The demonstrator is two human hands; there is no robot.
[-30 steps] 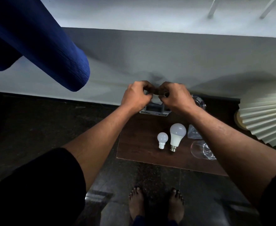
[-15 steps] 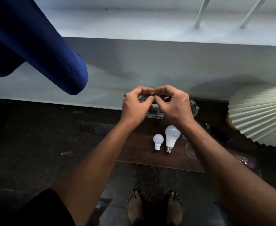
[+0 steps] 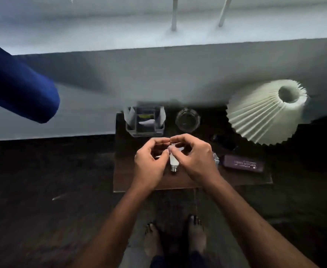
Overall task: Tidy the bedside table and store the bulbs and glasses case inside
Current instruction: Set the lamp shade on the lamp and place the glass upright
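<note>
Near the front edge of the dark wooden worktop (image 3: 236,179), the large white bulb (image 3: 173,160) is reached by both curled hands, left hand (image 3: 149,163) and right hand (image 3: 194,157); grasp cannot be told; glass should be cradled, not squeezed.

**Crowded back and right, front-left strip open**

Dark wooden bedside tabletop (image 3: 124,182): bare strip along left and front edge, reachable from the floor side. Back edge blocked by clear plastic organiser box (image 3: 145,122) and round glass jar (image 3: 187,119) against the wall. Right side taken by pleated white lampshade (image 3: 263,111), small black object (image 3: 224,141), purple rectangular case (image 3: 243,164).
</note>
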